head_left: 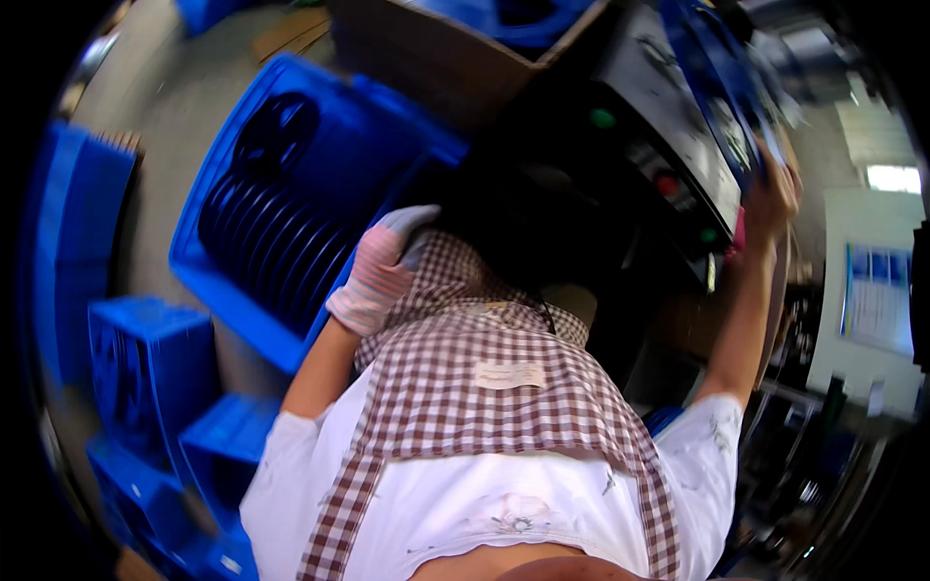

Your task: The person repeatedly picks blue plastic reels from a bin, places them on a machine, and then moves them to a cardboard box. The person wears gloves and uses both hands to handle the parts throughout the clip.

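The left hand (378,276), in a pink-and-grey striped glove, bends inward over a checked apron (504,387), beside a blue crate (237,324) holding a row of black reels (276,242); whether it grips anything is hidden. The bare right hand (775,194) reaches far out, fingers curled by a blurred blue object (702,68) above a metal-topped machine (668,107); its grip cannot be told. Blue bins (165,358) stand left on grey floor (160,107); a poster (877,295) hangs right.

One gloved hand (371,283) and one bare hand (775,198) showed.
One bin (228,310) held at least nine discs (274,257) in a row and one disc (281,128) apart; there were two green buttons (604,118), one red button (666,184), one apron (465,416) and one poster (877,298).
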Demonstrator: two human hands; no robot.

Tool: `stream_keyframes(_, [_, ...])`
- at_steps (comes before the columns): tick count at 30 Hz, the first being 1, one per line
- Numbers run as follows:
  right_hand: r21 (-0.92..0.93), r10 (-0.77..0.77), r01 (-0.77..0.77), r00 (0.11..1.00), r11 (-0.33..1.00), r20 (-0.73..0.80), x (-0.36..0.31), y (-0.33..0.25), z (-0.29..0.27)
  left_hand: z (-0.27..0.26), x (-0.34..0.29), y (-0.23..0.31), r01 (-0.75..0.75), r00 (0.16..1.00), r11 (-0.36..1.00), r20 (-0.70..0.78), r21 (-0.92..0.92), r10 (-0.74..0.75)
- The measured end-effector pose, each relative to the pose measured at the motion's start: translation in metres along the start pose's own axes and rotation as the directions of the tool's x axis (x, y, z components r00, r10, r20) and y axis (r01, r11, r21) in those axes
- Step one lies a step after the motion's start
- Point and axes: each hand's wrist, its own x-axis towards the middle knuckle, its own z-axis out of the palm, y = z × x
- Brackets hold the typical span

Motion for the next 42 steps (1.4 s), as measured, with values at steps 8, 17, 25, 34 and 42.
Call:
stream_keyframes(8, [0.656,-0.405,0.291,0.914,0.696,0.024,0.059,-0.139,-0.086,-0.03,0.04,0.16,-0.677,0.541,0.572,-0.214,0.463,0.813])
stream_keyframes(17, [0.863,-0.643,0.348,0.765,0.367,-0.036,0.118,-0.28,0.022,-0.106,0.025,0.088,-0.278,0.939,0.626,0.069,0.728,0.337])
stream_keyframes(25, [0.958,-0.18,-0.269,0.942,0.102,0.284,0.07,-0.262,0.07,-0.234,0.06,-0.077,0.123,0.966,0.923,-0.256,0.366,-0.027])
stream_keyframes(34, [0.744,0.047,-0.655,0.753,0.132,0.656,-0.022,-0.224,0.085,-0.294,0.123,-0.169,0.198,0.979,0.815,-0.144,0.545,-0.142])
stream_keyframes(42, [0.672,0.173,-0.724,0.69,0.155,0.703,-0.039,-0.217,0.088,-0.328,0.102,-0.182,0.247,0.967,0.954,-0.113,0.171,-0.23])
